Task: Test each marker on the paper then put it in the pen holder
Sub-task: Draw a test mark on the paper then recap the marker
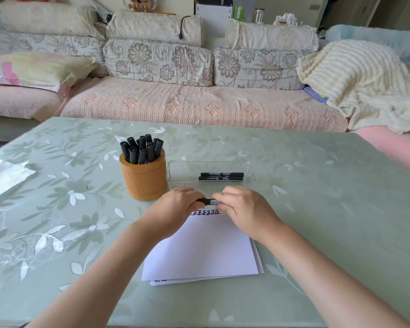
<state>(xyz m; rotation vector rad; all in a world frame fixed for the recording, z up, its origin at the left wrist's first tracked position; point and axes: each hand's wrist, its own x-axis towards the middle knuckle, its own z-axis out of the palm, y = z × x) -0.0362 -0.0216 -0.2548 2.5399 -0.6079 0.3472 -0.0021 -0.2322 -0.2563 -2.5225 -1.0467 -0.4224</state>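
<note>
A jerky pull here would likely fling the cap loose or drag the tip across skin, and a slack pinch could drop the marker [210, 201] onto the paper [199, 252] just beneath the fingers. I cannot tell whether the cap is on. The left hand [178, 204] curls its fingers round one end and the right hand [244, 207] pinches the other. Knuckles are up, and the marker lies level between the hands. Beyond the left fingers stands the pen holder [143, 181], crowded with markers. Beyond the right fingers, a clear tray [249, 172] holds two more.
</note>
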